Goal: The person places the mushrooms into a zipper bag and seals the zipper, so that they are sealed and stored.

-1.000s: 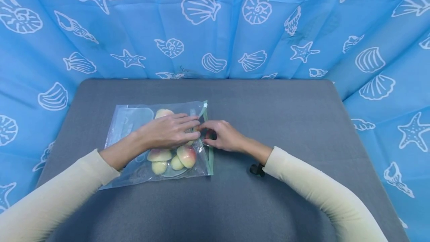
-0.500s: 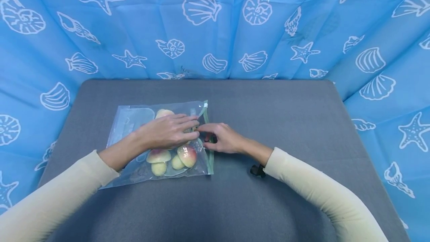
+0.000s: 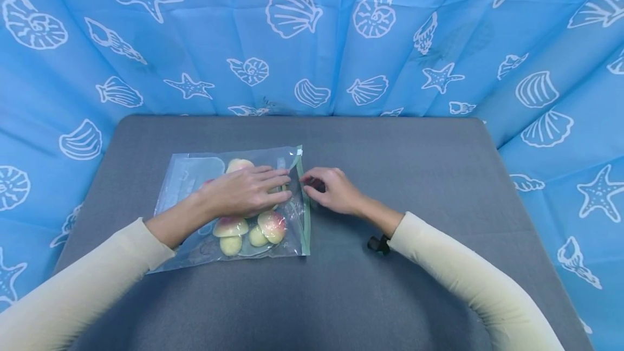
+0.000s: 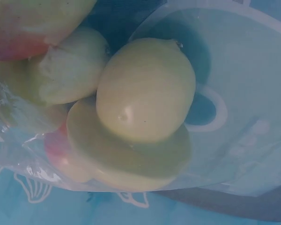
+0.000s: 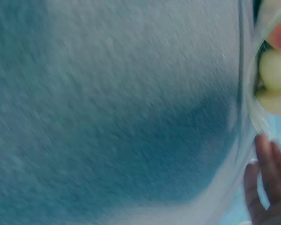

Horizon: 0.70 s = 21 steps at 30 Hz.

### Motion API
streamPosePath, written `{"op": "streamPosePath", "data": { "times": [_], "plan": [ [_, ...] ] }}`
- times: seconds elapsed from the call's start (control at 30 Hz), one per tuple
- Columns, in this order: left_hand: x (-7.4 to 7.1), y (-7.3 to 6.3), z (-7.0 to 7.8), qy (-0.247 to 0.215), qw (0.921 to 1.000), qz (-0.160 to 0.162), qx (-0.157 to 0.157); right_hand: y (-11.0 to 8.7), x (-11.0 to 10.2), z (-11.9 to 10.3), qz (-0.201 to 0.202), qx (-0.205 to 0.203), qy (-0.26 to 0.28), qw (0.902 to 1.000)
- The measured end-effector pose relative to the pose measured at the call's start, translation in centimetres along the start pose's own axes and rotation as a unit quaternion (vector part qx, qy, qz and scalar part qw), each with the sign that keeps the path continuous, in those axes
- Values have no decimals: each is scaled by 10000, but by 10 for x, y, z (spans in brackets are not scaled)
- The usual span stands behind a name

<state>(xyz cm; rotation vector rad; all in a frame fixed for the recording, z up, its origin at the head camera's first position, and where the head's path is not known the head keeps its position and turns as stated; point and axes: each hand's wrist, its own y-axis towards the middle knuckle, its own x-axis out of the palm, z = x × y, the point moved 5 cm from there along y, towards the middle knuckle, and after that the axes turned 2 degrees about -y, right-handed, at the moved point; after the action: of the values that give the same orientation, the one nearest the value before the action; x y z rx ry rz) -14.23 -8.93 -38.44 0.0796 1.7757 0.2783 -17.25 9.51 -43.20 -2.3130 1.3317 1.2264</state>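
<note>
A clear zip bag lies flat on the grey table, holding several mushroom-shaped pieces with pale stems and pink-tinged caps. My left hand rests across the bag, fingers extended toward its green zip edge. Just right of that edge is my right hand, its fingers loosely bent and thumb apart. Close up in the left wrist view, a pale stem sits on its cap under the film. Spread fingers appear beside the bag's edge in the right wrist view, gripping nothing visible.
The grey table extends around the bag. A blue curtain with white shell prints hangs behind and at the sides. A small black device sits at the right wrist. A white slider caps the zip's far end.
My right hand has drawn back from the bag's mouth, moving right and slightly away from me. The left hand keeps its place on the bag.
</note>
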Motion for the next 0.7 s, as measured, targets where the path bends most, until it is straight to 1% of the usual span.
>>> {"op": "streamPosePath", "data": {
  "times": [0.1,0.17,0.23,0.27,0.37,0.43,0.5,0.57,0.7],
  "plan": [
    [1,0,0,35,10000,-11,26,4,-8,7,339,443,-50,9984],
    [2,1,0,43,10000,4,35,8,-11,10,360,767,131,9963],
    [2,1,0,21,10000,9,19,12,-12,13,112,1105,527,9924],
    [3,1,0,12,10000,10,4,13,-11,15,-59,1271,760,9890],
    [4,1,-2,-50,9999,-60,-110,16,-9,17,-557,1677,1466,9733],
    [6,1,-3,-95,9996,-141,-229,16,-7,18,-787,1831,1823,9628],
    [7,1,-5,-136,9991,-212,-339,16,-5,19,-877,1934,2103,9543],
    [8,1,-7,-206,9986,-240,-435,15,-4,20,-894,2026,2285,9480],
    [8,2,-8,-359,9976,-183,-562,15,-4,22,-811,2182,2432,9416]
  ]
}}
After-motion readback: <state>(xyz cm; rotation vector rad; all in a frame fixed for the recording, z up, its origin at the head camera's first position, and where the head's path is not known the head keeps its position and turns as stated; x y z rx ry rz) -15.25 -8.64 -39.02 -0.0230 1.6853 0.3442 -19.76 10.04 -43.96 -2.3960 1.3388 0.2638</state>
